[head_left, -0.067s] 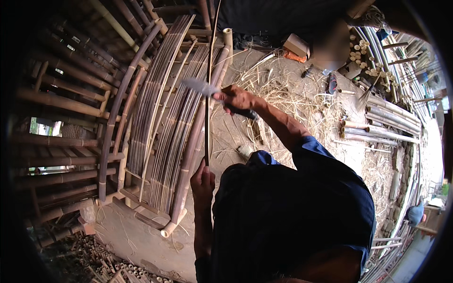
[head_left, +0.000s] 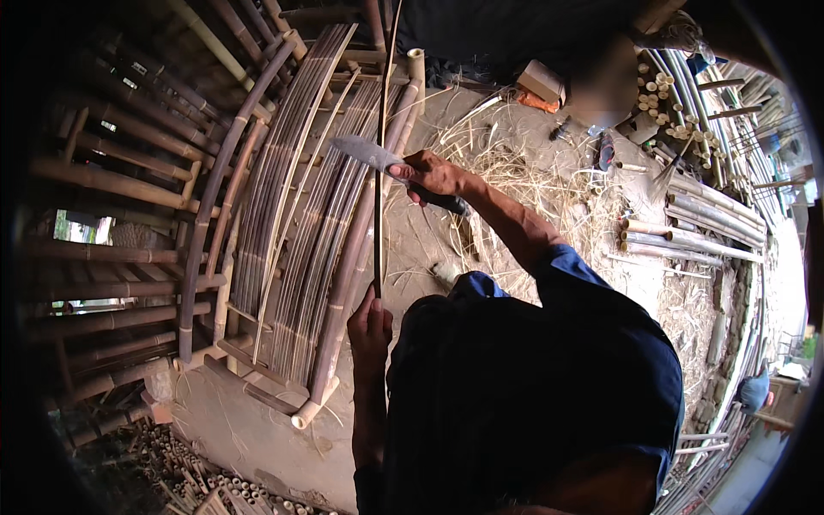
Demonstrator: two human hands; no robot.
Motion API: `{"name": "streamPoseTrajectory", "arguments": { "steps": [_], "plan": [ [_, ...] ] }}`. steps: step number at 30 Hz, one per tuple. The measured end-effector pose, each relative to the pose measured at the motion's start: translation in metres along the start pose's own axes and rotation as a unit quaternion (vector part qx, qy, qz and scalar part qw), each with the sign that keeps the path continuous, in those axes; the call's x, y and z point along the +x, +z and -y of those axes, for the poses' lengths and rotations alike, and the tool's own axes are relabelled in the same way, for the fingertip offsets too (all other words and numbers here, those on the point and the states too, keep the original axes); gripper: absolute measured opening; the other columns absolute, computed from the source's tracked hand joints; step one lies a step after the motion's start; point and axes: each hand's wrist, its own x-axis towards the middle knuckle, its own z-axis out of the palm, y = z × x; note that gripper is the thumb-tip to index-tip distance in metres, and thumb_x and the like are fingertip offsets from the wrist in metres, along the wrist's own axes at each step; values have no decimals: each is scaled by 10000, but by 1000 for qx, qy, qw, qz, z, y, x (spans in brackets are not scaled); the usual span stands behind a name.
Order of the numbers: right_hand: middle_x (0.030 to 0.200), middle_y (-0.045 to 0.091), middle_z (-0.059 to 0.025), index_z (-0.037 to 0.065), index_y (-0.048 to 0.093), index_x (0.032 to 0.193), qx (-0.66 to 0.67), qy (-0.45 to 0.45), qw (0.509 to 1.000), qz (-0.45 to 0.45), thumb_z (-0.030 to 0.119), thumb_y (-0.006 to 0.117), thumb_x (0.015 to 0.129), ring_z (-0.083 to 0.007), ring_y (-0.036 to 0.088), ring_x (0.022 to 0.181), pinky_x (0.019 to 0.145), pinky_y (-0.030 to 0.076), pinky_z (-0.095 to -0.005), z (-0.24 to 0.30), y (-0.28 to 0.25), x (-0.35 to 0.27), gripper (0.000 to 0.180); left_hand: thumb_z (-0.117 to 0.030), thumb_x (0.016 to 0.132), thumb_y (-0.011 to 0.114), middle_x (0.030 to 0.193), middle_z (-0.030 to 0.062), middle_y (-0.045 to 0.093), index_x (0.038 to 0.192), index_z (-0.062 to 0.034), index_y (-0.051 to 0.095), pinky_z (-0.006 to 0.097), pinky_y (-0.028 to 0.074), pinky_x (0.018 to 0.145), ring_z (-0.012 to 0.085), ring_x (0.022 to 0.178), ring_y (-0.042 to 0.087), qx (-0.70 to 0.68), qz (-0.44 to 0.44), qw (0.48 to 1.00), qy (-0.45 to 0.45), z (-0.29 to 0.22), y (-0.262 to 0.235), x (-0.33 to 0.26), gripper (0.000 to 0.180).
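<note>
A long, narrow dark bamboo strip [head_left: 377, 249] runs away from me, from my lap side up past the top of the picture. My left hand [head_left: 370, 326] pinches its near end between thumb and fingers. Farther up, my right hand [head_left: 435, 176] is closed around the dark handle of a knife [head_left: 359, 152]. The broad grey blade points left and crosses the strip; whether its edge touches the strip I cannot tell. Beyond the blade lies a bamboo bench [head_left: 352, 257] with a slatted seat of dark strips, and a pale loose strip [head_left: 294, 199] lies over the slats.
Pale shavings [head_left: 549, 193] cover the ground to the right. Bamboo poles [head_left: 687, 232] lie stacked farther right, with more pole ends behind. Bamboo furniture frames [head_left: 129, 189] crowd the left side. A cardboard box [head_left: 541, 81] stands at the back. Cut bamboo pieces [head_left: 215, 485] are heaped at lower left.
The knife blade, blurred by motion a moment before, now shows sharply at nearly the same spot. Both hands have barely shifted.
</note>
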Motion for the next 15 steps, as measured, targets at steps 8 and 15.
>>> {"name": "streamPoseTrajectory", "arguments": {
  "steps": [8,15],
  "plan": [
    [581,617,-60,-23,611,825,-46,34,998,-5,652,418,942,-150,643,548,537,516,-308,27,13,-9,712,-234,1041,422,596,-38,373,1427,13,408,213,292,444,37,499,342,-47,2,998,-32,-23,7,6,458],
    [573,615,-69,-57,620,889,-9,17,999,51,630,456,939,-151,638,526,490,506,-305,19,43,-11,708,-259,1043,417,564,-2,417,1398,23,439,237,357,443,70,479,420,-63,6,996,62,-29,3,12,455]
  ]
}}
